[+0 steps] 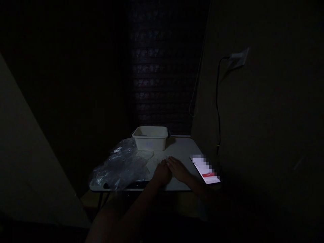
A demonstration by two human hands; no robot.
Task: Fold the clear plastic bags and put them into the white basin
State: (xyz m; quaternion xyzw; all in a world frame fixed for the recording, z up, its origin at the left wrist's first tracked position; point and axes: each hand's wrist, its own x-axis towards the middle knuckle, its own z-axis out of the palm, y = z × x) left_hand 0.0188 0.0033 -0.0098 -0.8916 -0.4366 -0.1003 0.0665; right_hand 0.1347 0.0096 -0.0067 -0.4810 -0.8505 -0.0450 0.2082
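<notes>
My left hand (162,172) and my right hand (177,169) are close together low over the white table (182,148). The fingers of both hands look curled and pressed together. A small pale bit shows at the fingertips, too dim to name. Just left of my left hand lie flat whitish sheets (152,164), partly under a crumpled clear plastic bag (118,165). Beyond my hands stands a white plastic tub (151,143) with handles at its ends.
A phone with a lit screen (205,170) lies at the table's right edge. From a wall outlet (238,59) hangs a black cord (218,101). Behind the table is a dark blind (152,81) with a pull cord. The room is very dark.
</notes>
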